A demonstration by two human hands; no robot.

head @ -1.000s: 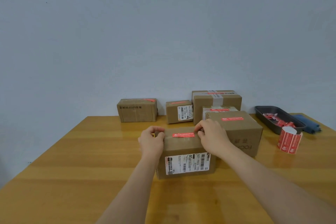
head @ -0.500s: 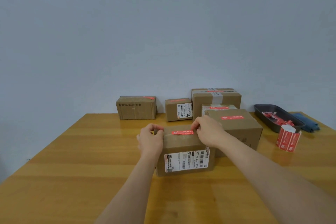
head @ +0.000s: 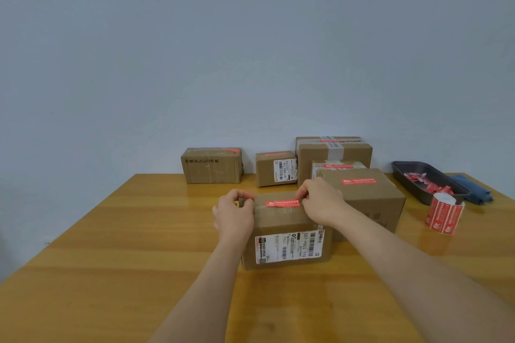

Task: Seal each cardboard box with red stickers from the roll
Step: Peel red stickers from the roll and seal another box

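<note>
Cardboard everywhere in the head view, and the near box [head: 284,234] sits front and centre on the wooden table [head: 111,245] with a red sticker [head: 282,203] laid across its top seam. Right hand [head: 323,200] has its fingertips pressed down at the sticker's right end, looks like smoothing it flat rather than pinching anything; left hand [head: 234,213] is curled around the box's top left corner, holding it steady. Progress-wise it looks nearly wrapped up: the big box [head: 367,198] just behind on the right, the stacked pair [head: 334,153] behind that, the small box [head: 276,168] and the far left box [head: 211,166] all show a red strip on top already, so this one reads as the last. Sticker roll [head: 443,214] stands upright off to the right, well apart from the hands, near a dark tray [head: 409,175] holding red scraps, with a blue cloth [head: 471,189] beside it. Nothing's blocking the hands, though the big box sits tight against the near one.
</note>
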